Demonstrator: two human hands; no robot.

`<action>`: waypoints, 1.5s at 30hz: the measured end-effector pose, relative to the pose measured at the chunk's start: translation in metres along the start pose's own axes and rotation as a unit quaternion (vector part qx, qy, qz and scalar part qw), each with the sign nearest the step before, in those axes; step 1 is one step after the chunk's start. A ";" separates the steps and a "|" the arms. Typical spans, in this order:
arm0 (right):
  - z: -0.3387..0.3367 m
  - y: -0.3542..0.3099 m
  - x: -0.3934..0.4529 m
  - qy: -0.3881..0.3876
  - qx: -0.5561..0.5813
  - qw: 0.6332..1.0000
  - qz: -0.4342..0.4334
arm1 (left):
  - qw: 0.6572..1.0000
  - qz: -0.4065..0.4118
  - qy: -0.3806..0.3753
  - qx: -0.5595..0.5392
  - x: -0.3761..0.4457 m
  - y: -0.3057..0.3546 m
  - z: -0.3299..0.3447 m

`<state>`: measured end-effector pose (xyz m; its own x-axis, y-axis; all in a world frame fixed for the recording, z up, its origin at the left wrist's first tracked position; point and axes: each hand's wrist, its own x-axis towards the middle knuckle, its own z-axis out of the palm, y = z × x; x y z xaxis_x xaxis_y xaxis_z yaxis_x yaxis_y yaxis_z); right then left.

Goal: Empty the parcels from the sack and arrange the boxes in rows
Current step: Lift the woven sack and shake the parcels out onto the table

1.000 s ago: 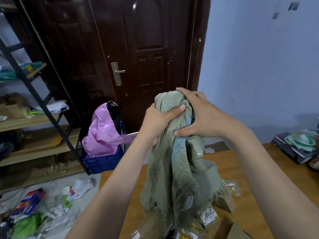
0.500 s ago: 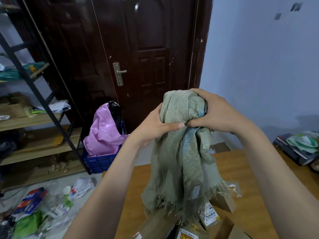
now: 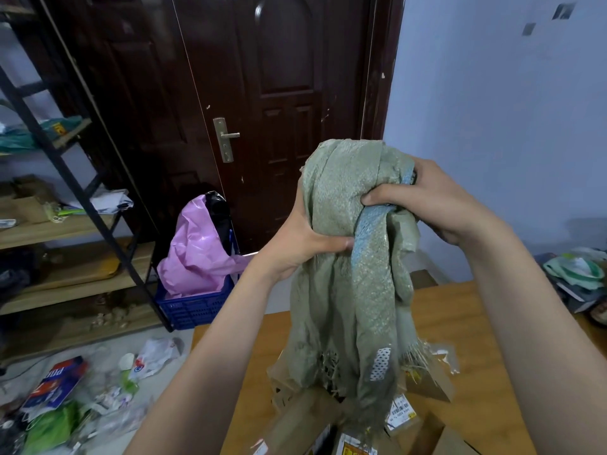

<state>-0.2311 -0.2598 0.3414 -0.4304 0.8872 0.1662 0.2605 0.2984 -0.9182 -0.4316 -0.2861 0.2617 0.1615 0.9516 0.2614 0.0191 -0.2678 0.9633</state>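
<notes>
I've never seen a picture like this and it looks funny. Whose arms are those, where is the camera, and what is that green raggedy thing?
There is no machine here, just a person. The camera sits on the person's head and looks forward and down, so you see their own two arms reaching out. The left hand and the right hand both grip the bunched top of a green woven sack, which hangs with its frayed open end down. Under it, on a wooden table, lie brown cardboard boxes with labels, in a loose pile, not yet in rows. Behind stands a dark door. To the left are a shelf, a blue crate with a pink bag, and litter on the floor.
</notes>
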 end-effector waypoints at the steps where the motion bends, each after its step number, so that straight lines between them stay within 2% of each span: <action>1: 0.000 0.000 0.000 -0.001 0.010 1.000 0.003 | 1.000 0.004 0.005 -0.009 0.000 0.003 0.001; 15: -0.007 -0.018 -0.002 -0.025 0.082 0.996 0.013 | 0.997 0.036 0.047 -0.053 0.005 0.028 0.009; 22: 0.001 -0.009 -0.001 -0.037 0.110 0.992 0.055 | 0.995 0.031 0.089 -0.046 0.007 0.020 0.004; 27: 0.001 -0.009 0.000 -0.053 0.050 0.996 0.053 | 0.992 0.021 0.114 -0.046 0.005 0.017 0.001; 35: -0.001 -0.002 0.004 0.028 -0.029 0.999 -0.029 | 0.988 -0.020 0.141 -0.052 0.011 0.009 0.000; 42: 0.002 -0.010 -0.005 -0.101 -0.179 0.977 -0.051 | 0.975 -0.050 0.212 -0.041 0.016 0.009 0.001; 45: 0.007 -0.005 -0.002 -0.099 -0.191 0.976 -0.038 | 0.970 -0.057 0.235 -0.027 0.015 0.009 0.002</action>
<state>-0.2378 -0.2651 0.3432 -0.6088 0.7840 0.1212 0.5080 0.5026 -0.6995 -0.4269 -0.2743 0.2740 -0.3073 0.9413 0.1398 -0.0438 -0.1608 0.9860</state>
